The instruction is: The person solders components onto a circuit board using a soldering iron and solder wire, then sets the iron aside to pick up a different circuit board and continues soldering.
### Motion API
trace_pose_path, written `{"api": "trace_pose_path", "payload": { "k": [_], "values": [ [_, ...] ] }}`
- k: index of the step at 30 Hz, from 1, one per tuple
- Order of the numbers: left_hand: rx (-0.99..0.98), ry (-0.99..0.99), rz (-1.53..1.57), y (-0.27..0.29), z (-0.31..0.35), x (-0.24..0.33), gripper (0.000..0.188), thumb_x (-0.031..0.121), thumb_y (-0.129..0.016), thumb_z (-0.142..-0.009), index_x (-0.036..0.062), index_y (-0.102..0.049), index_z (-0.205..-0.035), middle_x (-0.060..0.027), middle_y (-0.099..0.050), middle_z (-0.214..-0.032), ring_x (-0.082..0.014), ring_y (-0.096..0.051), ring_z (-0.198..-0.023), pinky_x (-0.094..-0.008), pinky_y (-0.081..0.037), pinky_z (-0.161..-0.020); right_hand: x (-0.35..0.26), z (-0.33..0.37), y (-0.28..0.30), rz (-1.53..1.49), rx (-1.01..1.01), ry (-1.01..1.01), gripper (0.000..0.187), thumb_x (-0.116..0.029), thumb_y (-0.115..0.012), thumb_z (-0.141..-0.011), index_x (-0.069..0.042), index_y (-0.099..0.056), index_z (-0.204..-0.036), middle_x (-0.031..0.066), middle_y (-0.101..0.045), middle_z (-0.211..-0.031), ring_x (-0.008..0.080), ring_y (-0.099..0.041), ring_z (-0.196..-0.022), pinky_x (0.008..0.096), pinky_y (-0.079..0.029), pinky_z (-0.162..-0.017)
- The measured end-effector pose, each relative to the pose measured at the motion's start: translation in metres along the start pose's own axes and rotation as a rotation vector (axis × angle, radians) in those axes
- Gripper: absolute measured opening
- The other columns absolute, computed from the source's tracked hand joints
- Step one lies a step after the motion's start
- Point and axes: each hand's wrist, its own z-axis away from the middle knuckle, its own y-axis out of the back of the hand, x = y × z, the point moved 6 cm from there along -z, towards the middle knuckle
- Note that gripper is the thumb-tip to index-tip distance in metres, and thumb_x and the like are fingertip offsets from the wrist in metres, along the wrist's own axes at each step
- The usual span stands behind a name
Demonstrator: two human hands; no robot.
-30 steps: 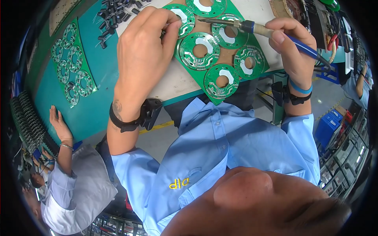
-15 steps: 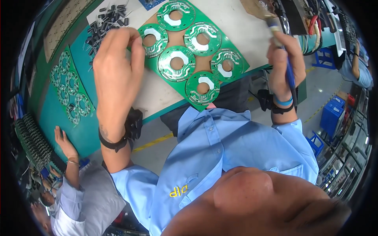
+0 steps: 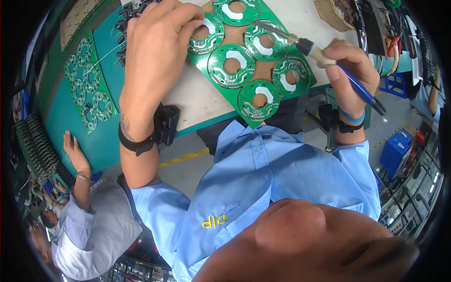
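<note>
A green panel of several ring-shaped circuit boards (image 3: 231,66) lies tilted on the pale work surface in front of me. My left hand (image 3: 155,61) is over its left corner, thumb and fingers closed together beside the upper-left ring; what they pinch is hidden. In my right hand (image 3: 354,70) is a soldering iron (image 3: 305,46) with a blue and cream handle, gripped like a pen. Its thin metal tip points left over the panel, between the top ring and the one below; I cannot tell whether it touches.
Black cylindrical capacitors (image 3: 123,28) are heaped beyond my left hand, partly hidden. Another green ring-board panel (image 3: 89,84) lies on the teal mat (image 3: 56,136). A co-worker's hand (image 3: 76,152) rests at the mat's edge. A brown tray (image 3: 336,14) and cables stand far right.
The soldering iron has swung from the brown tray at the back right to over the panel. My left hand and the panel appear further right and up; the view has also shifted.
</note>
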Motion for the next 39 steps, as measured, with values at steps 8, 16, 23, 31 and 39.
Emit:
{"api": "trace_pose_path", "payload": {
  "k": [8, 16, 23, 31, 39],
  "values": [
    [-0.010, -0.017, 0.022, -0.001, -0.001, 0.004, 0.008, 0.006, -0.069, -0.090, 0.0045, -0.071, -0.098, -0.0065, -0.067, -0.089, -0.0284, -0.062, -0.084, -0.0395, -0.046, -0.074, -0.005, -0.023, -0.024, 0.045, -0.290, 0.119, 0.020, 0.004, -0.071, -0.084, 0.005, -0.074, -0.103, 0.0131, -0.073, -0.091, 0.0141, -0.064, -0.073, 0.0258, -0.049, -0.063],
    [-0.022, 0.020, 0.023, -0.002, 0.000, 0.004, 0.008, 0.006, -0.070, -0.090, 0.0043, -0.071, -0.097, -0.0063, -0.067, -0.089, -0.0281, -0.062, -0.086, -0.0393, -0.045, -0.074, 0.002, -0.021, -0.030, 0.071, -0.317, 0.015, 0.020, -0.002, -0.072, -0.084, 0.007, -0.070, -0.102, 0.0161, -0.070, -0.091, 0.0234, -0.065, -0.081, 0.0316, -0.050, -0.072],
    [-0.032, 0.015, 0.020, -0.002, 0.000, 0.007, 0.007, 0.007, -0.070, -0.090, 0.0037, -0.070, -0.096, -0.0068, -0.067, -0.088, -0.0288, -0.063, -0.087, -0.0394, -0.045, -0.075, 0.003, -0.022, -0.033, 0.112, -0.338, 0.030, 0.020, -0.001, -0.072, -0.084, 0.007, -0.070, -0.102, 0.0162, -0.070, -0.092, 0.0238, -0.066, -0.081, 0.0318, -0.051, -0.072],
    [-0.035, 0.024, 0.043, -0.003, 0.000, 0.006, 0.007, 0.006, -0.070, -0.090, 0.0027, -0.069, -0.096, -0.0080, -0.067, -0.087, -0.0300, -0.063, -0.085, -0.0392, -0.046, -0.077, 0.004, -0.022, -0.034, 0.104, -0.349, 0.038, 0.021, -0.001, -0.072, -0.085, 0.007, -0.070, -0.104, 0.0161, -0.070, -0.092, 0.0241, -0.066, -0.081, 0.0321, -0.052, -0.072],
    [-0.042, 0.054, 0.067, -0.005, 0.000, 0.006, 0.007, 0.005, -0.070, -0.089, 0.0024, -0.069, -0.096, -0.0086, -0.067, -0.087, -0.0302, -0.064, -0.085, -0.0391, -0.048, -0.079, -0.001, -0.020, -0.037, 0.173, -0.364, 0.059, 0.021, -0.002, -0.073, -0.085, 0.007, -0.069, -0.104, 0.0164, -0.070, -0.090, 0.0237, -0.066, -0.078, 0.0317, -0.051, -0.070]
  ]
}}
